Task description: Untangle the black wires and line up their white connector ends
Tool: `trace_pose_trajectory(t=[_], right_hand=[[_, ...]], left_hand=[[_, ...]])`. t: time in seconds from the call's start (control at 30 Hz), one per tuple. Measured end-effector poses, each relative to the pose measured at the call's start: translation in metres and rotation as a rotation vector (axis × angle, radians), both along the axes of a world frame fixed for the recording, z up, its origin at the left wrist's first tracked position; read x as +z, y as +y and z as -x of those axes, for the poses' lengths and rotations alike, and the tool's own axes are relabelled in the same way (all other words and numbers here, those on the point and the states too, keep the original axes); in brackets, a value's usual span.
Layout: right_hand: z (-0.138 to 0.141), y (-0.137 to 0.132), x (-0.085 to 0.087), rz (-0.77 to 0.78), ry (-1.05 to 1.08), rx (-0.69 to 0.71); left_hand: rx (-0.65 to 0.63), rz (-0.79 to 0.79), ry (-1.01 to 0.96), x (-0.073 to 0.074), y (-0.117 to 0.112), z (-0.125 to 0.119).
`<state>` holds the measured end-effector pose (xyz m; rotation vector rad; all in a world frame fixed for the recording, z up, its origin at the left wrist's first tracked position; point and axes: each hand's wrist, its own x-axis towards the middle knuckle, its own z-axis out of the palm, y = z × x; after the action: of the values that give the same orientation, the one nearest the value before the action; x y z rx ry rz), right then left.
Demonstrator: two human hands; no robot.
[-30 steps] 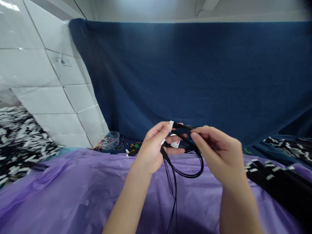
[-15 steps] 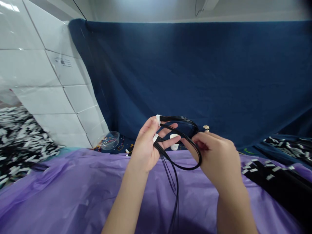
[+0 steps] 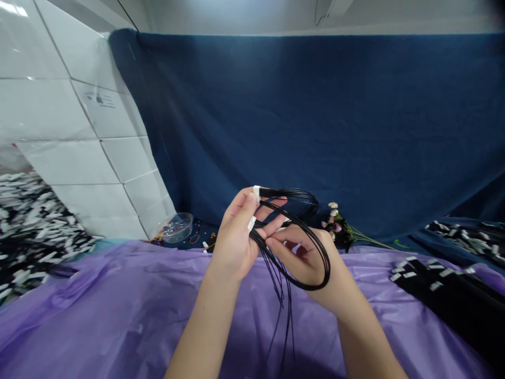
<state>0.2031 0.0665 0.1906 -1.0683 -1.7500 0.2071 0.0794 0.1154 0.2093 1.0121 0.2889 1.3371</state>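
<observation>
My left hand [image 3: 238, 231] is closed on a looped bundle of thin black cords [image 3: 324, 252]. White bands [image 3: 256, 192] wrap the bundle and show beside my left thumb. My right hand [image 3: 305, 255] has its fingers curled, with its tips against the cords close to my left fingers. The cord loop passes in front of my right hand. Loose cord ends [image 3: 287, 310] hang below both hands. Exactly what sits between my right fingertips is partly hidden.
Purple sheeting [image 3: 130, 305] covers the surface below. White-banded black bundles lie in a heap [image 3: 35, 237] at left and a stack [image 3: 445, 300] at right. Behind are a clear bowl [image 3: 177, 227] of beads, artificial flowers [image 3: 335, 223] and a blue cloth [image 3: 295, 116]. White boxes [image 3: 90, 163] stand left.
My right hand has moved left, from the loop's right side to near my left fingers, uncovering the flowers. The loop now hangs over it. My left hand stays nearly still.
</observation>
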Motion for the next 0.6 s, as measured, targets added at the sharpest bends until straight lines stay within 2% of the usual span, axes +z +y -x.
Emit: trace_pose_trajectory(t=[0.6], right_hand=[[0.0003,-0.0031,-0.0016,-0.057,-0.138,-0.083]], left_hand=[[0.011,-0.008,0.083,-0.0001,-0.0011,-0.0006]])
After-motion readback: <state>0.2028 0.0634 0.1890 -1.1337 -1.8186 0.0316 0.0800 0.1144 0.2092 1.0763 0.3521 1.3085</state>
